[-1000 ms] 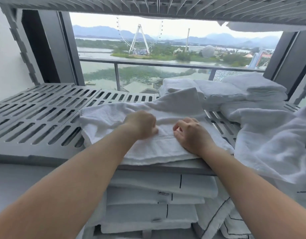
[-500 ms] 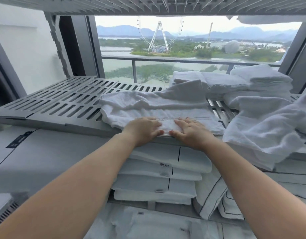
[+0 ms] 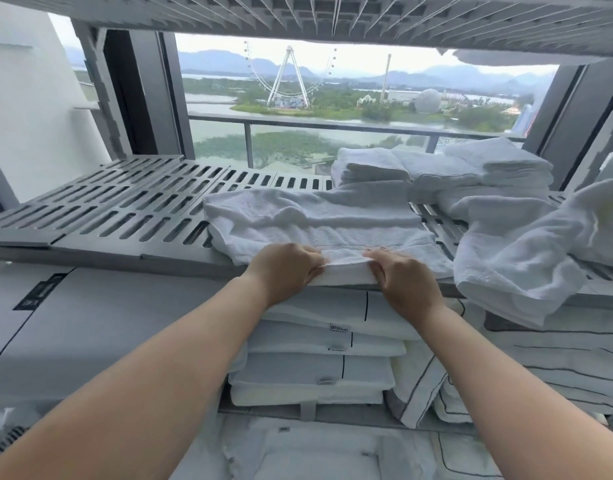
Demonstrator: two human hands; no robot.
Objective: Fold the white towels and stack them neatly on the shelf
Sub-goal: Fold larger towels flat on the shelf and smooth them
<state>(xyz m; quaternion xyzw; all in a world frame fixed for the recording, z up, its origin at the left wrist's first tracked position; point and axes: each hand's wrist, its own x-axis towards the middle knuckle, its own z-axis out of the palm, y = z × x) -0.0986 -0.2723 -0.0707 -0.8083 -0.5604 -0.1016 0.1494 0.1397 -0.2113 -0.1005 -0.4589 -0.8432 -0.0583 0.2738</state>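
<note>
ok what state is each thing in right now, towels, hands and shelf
shelf, slatted, level, carrying towels
front towel, partly folded, lying at the shelf's front edge
left hand, fingers curled on the front towel's near edge
right hand, pinching the same edge
folded towels, stacked at the shelf's back right
loose towel, unfolded, draped over the shelf's right front edge

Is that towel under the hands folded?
Partly: the towel lies doubled but rumpled on the shelf; left hand and right hand pinch its edge.
</note>
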